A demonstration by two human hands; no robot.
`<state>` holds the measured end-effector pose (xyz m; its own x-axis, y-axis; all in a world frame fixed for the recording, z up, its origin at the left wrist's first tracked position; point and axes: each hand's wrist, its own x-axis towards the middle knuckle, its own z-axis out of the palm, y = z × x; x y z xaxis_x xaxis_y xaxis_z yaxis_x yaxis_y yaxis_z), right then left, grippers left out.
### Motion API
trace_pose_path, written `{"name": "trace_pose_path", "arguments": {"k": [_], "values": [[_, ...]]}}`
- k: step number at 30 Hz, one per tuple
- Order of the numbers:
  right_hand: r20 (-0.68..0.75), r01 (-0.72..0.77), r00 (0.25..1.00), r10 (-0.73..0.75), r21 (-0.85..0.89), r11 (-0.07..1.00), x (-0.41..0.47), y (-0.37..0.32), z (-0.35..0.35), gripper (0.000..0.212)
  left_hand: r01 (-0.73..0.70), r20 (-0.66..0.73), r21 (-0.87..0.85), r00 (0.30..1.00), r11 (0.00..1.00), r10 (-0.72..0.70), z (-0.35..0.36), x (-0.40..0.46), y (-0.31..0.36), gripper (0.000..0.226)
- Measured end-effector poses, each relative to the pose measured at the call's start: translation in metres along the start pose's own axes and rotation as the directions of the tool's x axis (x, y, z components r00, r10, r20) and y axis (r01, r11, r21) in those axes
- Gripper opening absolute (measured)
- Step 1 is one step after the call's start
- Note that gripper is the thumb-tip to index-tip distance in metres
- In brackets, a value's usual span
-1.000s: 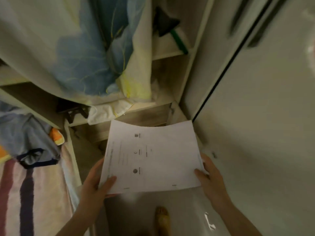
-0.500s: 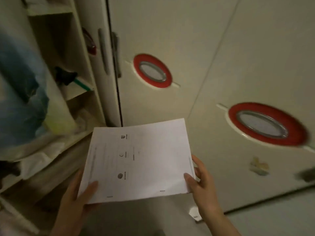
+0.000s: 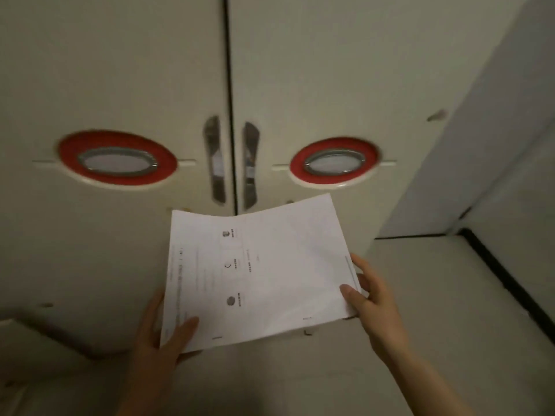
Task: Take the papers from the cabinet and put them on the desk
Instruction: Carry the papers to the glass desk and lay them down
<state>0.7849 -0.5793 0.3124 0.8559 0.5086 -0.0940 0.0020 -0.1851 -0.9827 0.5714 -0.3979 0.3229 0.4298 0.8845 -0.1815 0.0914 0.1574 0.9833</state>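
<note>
A thin stack of white printed papers (image 3: 264, 271) is held flat in front of me, low in the middle of the head view. My left hand (image 3: 168, 334) grips the near left corner, thumb on top. My right hand (image 3: 371, 298) pinches the right edge, thumb on the sheet and fingers underneath. Behind the papers stand two shut cream cabinet doors (image 3: 135, 70) with red oval insets and metal handles (image 3: 214, 163). The desk is not in view.
A pale wall (image 3: 495, 115) rises to the right of the cabinet. A light floor (image 3: 435, 295) with a dark strip along the wall's foot lies at lower right. Part of an open door edge (image 3: 45, 328) shows at lower left.
The view has swung right, away from the open cabinet compartment with bedding to the shut doors beside it. Both hands keep the same hold on the papers.
</note>
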Motion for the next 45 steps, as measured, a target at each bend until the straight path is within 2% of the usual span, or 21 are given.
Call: {"name": "trace_pose_path", "arguments": {"k": [4,8,12,18,22,29,32,34,39,41,43,45], "values": [[-0.164,-0.023,0.986,0.022,-0.001,1.0,0.001,0.008,-0.116,0.047,-0.077,0.154,0.049,0.986,0.996,0.069,0.113,-0.024,-0.001,0.063],[-0.319,-0.045,0.947,0.049,0.022,0.999,-0.008,0.017,-0.207,0.049,-0.13,0.326,0.036,0.939,0.991,0.112,0.206,-0.034,-0.008,0.058],[-0.521,-0.096,0.846,0.116,0.066,0.993,-0.023,0.035,-0.298,0.042,-0.077,0.556,0.006,0.829,0.997,0.061,0.314,-0.046,-0.017,0.056],[-0.767,-0.132,0.612,0.193,0.141,0.981,-0.058,0.065,-0.415,0.045,-0.106,0.813,0.026,0.581,0.994,0.04,0.481,-0.08,-0.035,0.063],[-0.882,-0.141,0.409,0.233,0.191,0.971,-0.085,0.089,-0.487,0.047,-0.11,0.938,0.039,0.347,0.993,0.002,0.594,-0.12,-0.05,0.063],[-0.944,-0.157,0.046,0.326,0.315,0.936,-0.128,0.124,-0.587,0.042,-0.122,0.996,0.088,-0.011,0.989,-0.09,0.758,-0.211,-0.074,0.059],[-0.934,-0.148,-0.083,0.348,0.357,0.922,-0.152,0.141,-0.623,0.042,-0.145,0.982,0.12,-0.13,0.982,-0.139,0.81,-0.258,-0.088,0.058],[-0.922,-0.155,-0.141,0.36,0.38,0.912,-0.165,0.156,-0.652,0.041,-0.157,0.971,0.132,-0.178,0.979,-0.159,0.842,-0.29,-0.099,0.058],[-0.894,-0.169,-0.185,0.409,0.438,0.883,-0.192,0.198,-0.741,0.043,-0.184,0.955,0.127,-0.242,0.975,-0.17,0.918,-0.37,-0.131,0.055],[-0.885,-0.179,-0.162,0.436,0.461,0.869,-0.217,0.224,-0.818,0.044,-0.163,0.954,0.173,-0.218,0.971,-0.206,0.968,-0.427,-0.154,0.054],[-0.866,-0.2,-0.125,0.484,0.5,0.843,-0.216,0.226,-0.826,0.044,-0.157,0.94,0.197,-0.252,0.968,-0.232,0.977,-0.435,-0.156,0.057],[-0.845,-0.203,-0.094,0.526,0.533,0.821,-0.223,0.229,-0.842,0.044,-0.159,0.932,0.229,-0.249,0.96,-0.264,0.993,-0.444,-0.159,0.066]]}}
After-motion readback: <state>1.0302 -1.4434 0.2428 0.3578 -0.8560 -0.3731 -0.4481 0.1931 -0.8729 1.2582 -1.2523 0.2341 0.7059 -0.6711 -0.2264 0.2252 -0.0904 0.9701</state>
